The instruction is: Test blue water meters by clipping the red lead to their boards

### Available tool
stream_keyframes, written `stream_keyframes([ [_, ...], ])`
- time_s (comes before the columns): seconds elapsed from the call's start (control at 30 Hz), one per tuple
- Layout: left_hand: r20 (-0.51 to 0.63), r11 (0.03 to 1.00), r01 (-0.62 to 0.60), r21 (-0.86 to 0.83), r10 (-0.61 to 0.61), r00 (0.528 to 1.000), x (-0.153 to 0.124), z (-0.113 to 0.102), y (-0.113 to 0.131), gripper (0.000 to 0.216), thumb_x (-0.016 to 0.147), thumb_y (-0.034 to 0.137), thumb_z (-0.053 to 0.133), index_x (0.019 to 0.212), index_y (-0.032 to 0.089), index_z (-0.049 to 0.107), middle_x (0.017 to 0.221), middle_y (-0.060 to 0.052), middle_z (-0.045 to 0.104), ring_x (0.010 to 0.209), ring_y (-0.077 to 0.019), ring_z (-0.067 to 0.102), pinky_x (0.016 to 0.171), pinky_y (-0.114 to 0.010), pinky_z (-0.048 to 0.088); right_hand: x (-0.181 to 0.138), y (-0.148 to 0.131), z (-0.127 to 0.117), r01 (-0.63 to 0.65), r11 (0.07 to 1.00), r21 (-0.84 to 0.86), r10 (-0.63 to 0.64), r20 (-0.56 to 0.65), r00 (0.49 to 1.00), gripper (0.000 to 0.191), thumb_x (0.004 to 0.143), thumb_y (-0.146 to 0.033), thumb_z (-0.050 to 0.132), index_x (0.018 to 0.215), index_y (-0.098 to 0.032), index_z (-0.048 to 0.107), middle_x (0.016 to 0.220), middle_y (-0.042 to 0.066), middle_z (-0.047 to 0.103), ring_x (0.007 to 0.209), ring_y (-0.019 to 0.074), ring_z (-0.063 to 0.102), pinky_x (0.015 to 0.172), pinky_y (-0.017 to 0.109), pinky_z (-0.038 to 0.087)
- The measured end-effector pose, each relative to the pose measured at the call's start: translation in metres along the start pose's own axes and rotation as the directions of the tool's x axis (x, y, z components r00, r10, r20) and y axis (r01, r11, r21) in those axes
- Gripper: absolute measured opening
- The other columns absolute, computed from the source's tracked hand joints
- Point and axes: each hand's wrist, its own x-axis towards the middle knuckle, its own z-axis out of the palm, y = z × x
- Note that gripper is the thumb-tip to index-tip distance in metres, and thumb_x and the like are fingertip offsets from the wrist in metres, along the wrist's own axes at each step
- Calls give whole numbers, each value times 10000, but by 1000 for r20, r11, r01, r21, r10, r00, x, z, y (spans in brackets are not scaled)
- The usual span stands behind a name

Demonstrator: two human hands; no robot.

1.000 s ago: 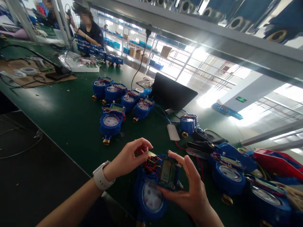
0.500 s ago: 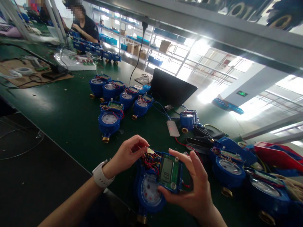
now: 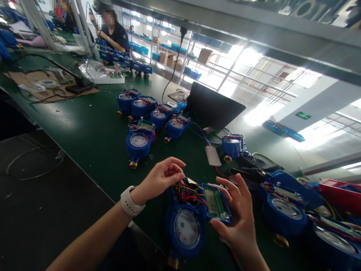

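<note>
A blue water meter [image 3: 186, 229] with a round white dial lies in front of me, its upper compartment uncovered and full of red, yellow and dark wires [image 3: 187, 194]. My right hand [image 3: 239, 216] grips a display module [image 3: 216, 203] by its edges, thumb below and fingers at the far side. The module has a blue frame, a green board and a lit LCD, and is tilted beside the compartment. My left hand [image 3: 163, 175], with a white watch on its wrist, has its fingers curled together at the wires; what they pinch is hidden. A pale tab [image 3: 192, 181] shows behind the wires.
Several similar meters [image 3: 138, 145] stand on the green table [image 3: 96, 146], more at the right [image 3: 284, 210]. A dark laptop [image 3: 216, 105], a white cabled box [image 3: 213, 156] and a red bin [image 3: 342, 194] lie beyond. A co-worker [image 3: 115, 34] sits at the far left.
The display module has swung rightward, away from the compartment, with my right hand, exposing more wires. My left fingers have come off the pale tab to the wires. The view has shifted slightly left.
</note>
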Motion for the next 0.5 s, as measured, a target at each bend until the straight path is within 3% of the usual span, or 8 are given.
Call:
stream_keyframes([
  [0.27, -108, 991, -13, 136, 27, 994, -3, -9, -7, 186, 876, 287, 607, 1000, 149, 624, 834, -20, 635, 754, -155, 612, 648, -276, 485, -1, 7, -3, -19, 1000, 23, 20, -25, 999, 967, 755, -523, 775, 1532, -322, 236, 1361, 140, 538, 1153, 339, 629, 865, 464, 579],
  [0.5, -41, 941, -58, 334, 76, 996, -6, 0, -13, 189, 889, 251, 615, 992, 163, 747, 1047, -96, 676, 1039, -275, 585, 947, -442, 412, -2, 11, 0, -17, 993, 113, 22, -46, 999, 965, 703, -450, 838, 1509, -355, 316, 1349, 112, 561, 1132, 331, 637, 851, 463, 576],
])
